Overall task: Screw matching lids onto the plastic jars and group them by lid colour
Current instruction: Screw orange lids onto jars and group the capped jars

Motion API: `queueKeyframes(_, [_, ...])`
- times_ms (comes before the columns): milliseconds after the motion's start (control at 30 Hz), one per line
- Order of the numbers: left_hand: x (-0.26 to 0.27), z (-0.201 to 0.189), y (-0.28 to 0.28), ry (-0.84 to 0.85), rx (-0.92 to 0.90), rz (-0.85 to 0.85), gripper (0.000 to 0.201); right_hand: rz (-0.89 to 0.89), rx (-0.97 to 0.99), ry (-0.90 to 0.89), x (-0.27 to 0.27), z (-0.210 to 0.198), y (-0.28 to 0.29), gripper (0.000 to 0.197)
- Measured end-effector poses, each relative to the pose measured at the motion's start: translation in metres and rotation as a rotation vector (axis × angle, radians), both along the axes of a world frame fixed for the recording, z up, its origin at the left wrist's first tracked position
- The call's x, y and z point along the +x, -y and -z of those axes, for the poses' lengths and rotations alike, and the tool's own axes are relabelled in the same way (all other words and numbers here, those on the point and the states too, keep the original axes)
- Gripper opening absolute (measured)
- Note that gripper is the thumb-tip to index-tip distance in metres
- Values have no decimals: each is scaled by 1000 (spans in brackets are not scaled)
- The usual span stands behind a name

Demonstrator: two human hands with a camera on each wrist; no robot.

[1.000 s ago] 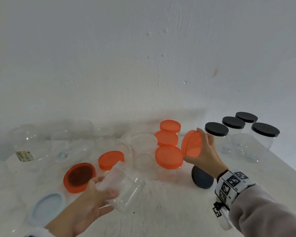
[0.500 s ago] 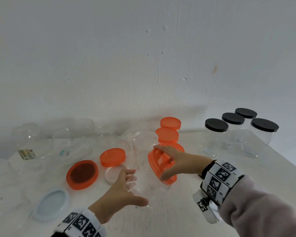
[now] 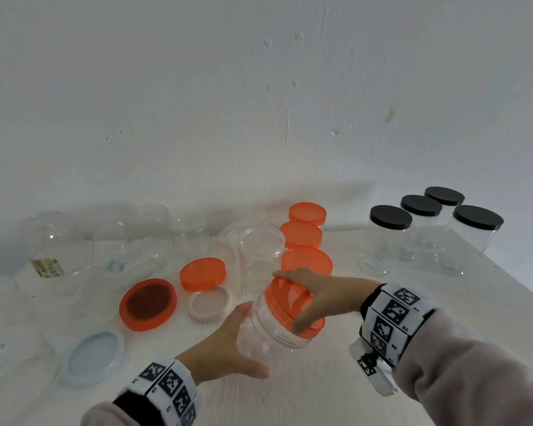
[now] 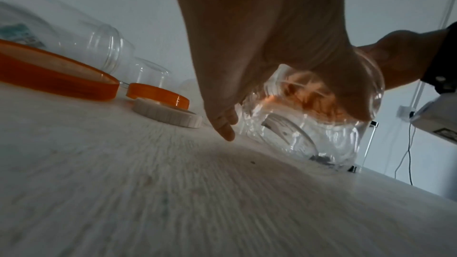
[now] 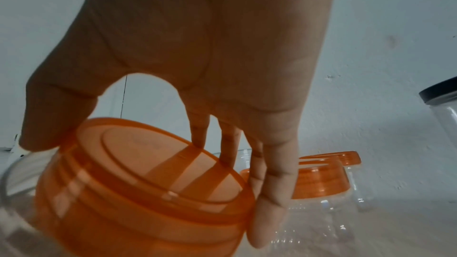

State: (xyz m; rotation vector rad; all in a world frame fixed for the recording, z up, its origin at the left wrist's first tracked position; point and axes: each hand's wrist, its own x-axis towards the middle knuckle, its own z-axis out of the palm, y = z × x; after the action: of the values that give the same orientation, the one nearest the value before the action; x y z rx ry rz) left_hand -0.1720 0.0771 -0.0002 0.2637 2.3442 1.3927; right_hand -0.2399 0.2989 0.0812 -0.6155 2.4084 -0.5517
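A clear plastic jar [image 3: 268,330] is held tilted just above the table, low in the head view's middle. My left hand [image 3: 225,345] grips its body from the left and below. An orange lid [image 3: 290,302] sits on the jar's mouth, and my right hand [image 3: 317,296] grips that lid, thumb on the near rim and fingers over the far rim. The right wrist view shows the orange lid [image 5: 148,179] close up with my fingers [image 5: 269,192] wrapped over its edge. In the left wrist view the jar [image 4: 309,116] shows under my palm, orange glowing through it.
Three orange-lidded jars [image 3: 305,238] stand in a row behind my hands, several black-lidded jars [image 3: 425,229] at the far right. Loose lids lie left: two orange lids [image 3: 148,302], a white lid [image 3: 210,305], a pale blue lid [image 3: 93,355]. Several open clear jars [image 3: 74,241] crowd the back left.
My right hand brought the orange lid from the right onto the jar's mouth. The left hand shifted the jar toward the middle and tipped it up to meet the lid.
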Motion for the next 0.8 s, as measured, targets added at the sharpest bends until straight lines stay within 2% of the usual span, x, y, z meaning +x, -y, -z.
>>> queueKeyframes(200, [-2, 2, 2, -121, -76, 34, 103, -37, 46, -42, 1, -1, 9, 104])
queueKeyframes(400, [-4, 3, -3, -130, 72, 54, 88, -124, 161, -108, 1, -6, 24, 108])
queueKeyframes(633, [-8, 18, -1, -64, 102, 1, 86, -232, 312, -159, 4, -13, 47, 107])
queueKeyframes(800, [-6, 17, -1, -50, 100, -33, 98, -277, 369, -174, 6, -14, 56, 107])
